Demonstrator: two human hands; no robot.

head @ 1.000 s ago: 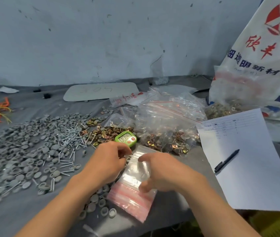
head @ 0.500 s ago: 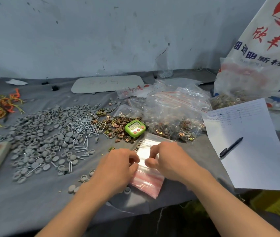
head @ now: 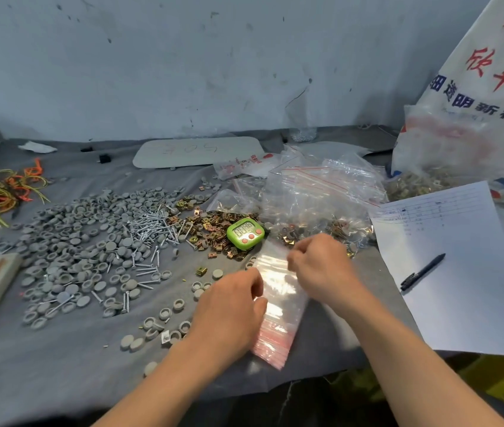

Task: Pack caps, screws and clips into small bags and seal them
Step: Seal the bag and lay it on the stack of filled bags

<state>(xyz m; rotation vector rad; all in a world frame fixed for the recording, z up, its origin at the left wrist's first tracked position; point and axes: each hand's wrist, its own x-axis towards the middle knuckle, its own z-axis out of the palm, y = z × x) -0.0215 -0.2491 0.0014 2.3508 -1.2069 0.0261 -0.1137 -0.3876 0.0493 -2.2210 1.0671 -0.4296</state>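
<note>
A stack of small clear zip bags (head: 278, 303) with red seal strips lies near the table's front edge. My left hand (head: 232, 309) rests on its left side, fingers curled at the bags' edge. Over the stack's far end, my right hand (head: 318, 266) pinches the top bag with curled fingers. Grey caps (head: 75, 241) are spread widely at left, silver screws (head: 152, 232) lie beside them, and brass clips (head: 210, 229) sit heaped in the middle.
A green timer (head: 245, 233) stands just beyond the bags. Filled clear bags (head: 321, 204) pile up behind it. A paper sheet (head: 460, 272) with a black pen (head: 423, 272) lies at right, a big printed sack (head: 475, 118) behind. Rubber bands (head: 1, 192) lie far left.
My right hand has lifted and shifted toward the far end of the bag stack. My left hand stays on the stack's left side. The camera view has tilted slightly.
</note>
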